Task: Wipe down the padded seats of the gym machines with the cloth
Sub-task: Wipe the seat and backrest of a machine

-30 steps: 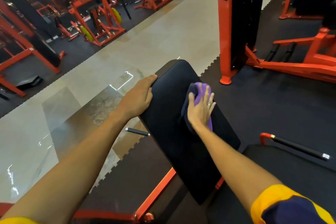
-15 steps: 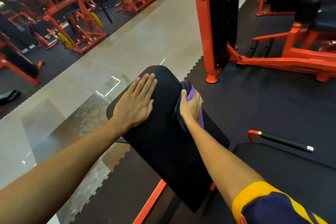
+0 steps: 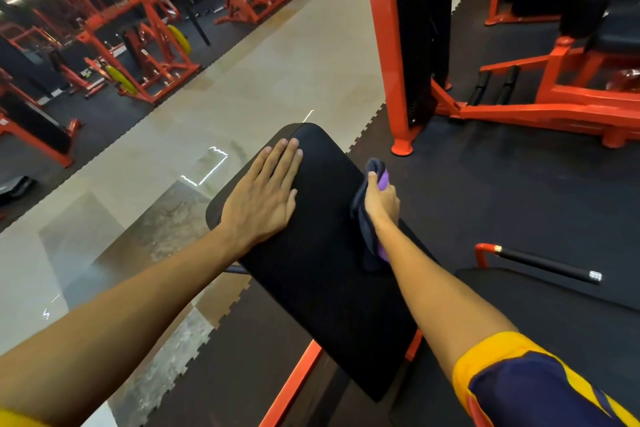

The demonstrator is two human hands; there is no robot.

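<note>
Where tile (image 3: 277, 80) meets black matting (image 3: 519, 211), orange machines (image 3: 145, 55) flank the padded seat (image 3: 329, 253).

The padded seat (image 3: 318, 253) is black; the cloth (image 3: 363, 225) at its right edge is purple and dark navy. The machine frames (image 3: 388, 45) are orange-red, the weight plates (image 3: 180, 39) yellow, the sleeve (image 3: 536, 392) navy banded yellow.

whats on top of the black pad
The left hand lies flat on the pad; the right hand grips the cloth against its right edge. The pad surface beneath both is covered.
</note>
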